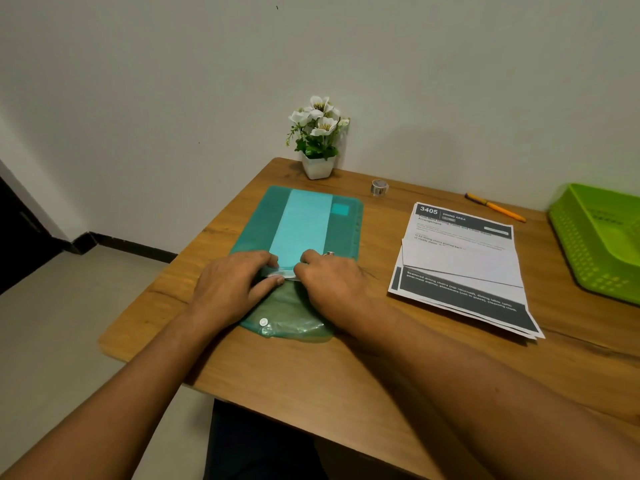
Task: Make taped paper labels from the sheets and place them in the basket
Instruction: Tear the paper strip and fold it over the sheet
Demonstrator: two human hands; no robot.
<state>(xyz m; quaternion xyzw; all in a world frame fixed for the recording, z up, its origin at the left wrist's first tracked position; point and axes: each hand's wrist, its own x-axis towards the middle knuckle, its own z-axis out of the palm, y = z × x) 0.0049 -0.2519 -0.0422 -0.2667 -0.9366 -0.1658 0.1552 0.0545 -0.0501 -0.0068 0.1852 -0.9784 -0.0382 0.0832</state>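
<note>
Paper strip end pinched beneath left hand, right hand; basket cropped.

One wooden table fills the lower frame, carrying one teal plastic folder with one snap button. Two hands, the left hand and the right hand, pinch one white paper slip at centre. At upper centre stand one potted flower plant and one tape roll. At right lie one orange pen, one stack of printed sheets showing at least three edges, and one green basket.
</note>
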